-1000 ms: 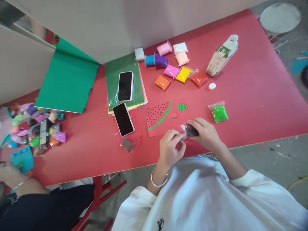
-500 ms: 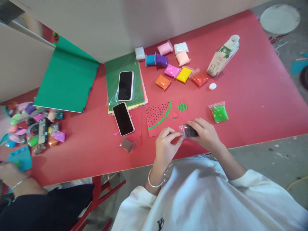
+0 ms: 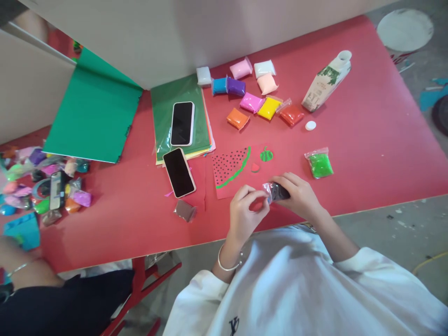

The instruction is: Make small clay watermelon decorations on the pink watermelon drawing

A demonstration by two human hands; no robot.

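My right hand [image 3: 297, 192] grips a small clear bag of black modelling clay [image 3: 279, 192] above the table's near edge. The thumb and forefinger of my left hand [image 3: 247, 208] pinch the clear end of that bag. Just beyond my hands lies a red paper sheet [image 3: 227, 188] with a watermelon slice [image 3: 233, 166], made of a green rind and black dots. Beside the slice are a small round green melon [image 3: 266, 154] and a tiny red wedge [image 3: 255, 167]. A bag of green clay [image 3: 320, 164] rests to the right of my hands.
Several coloured clay packs [image 3: 252, 102] lie at the back. A carton [image 3: 327, 81] stands near its white cap [image 3: 311, 125]. Two phones [image 3: 179, 172] and a brown clay pack [image 3: 185, 211] are left. A co-worker's arm [image 3: 28, 268] is at far left, by a clay pile [image 3: 42, 186].
My left hand has shifted slightly right, its fingers still at the bag's end. The co-worker's arm at far left has moved a little. The view has turned slightly.
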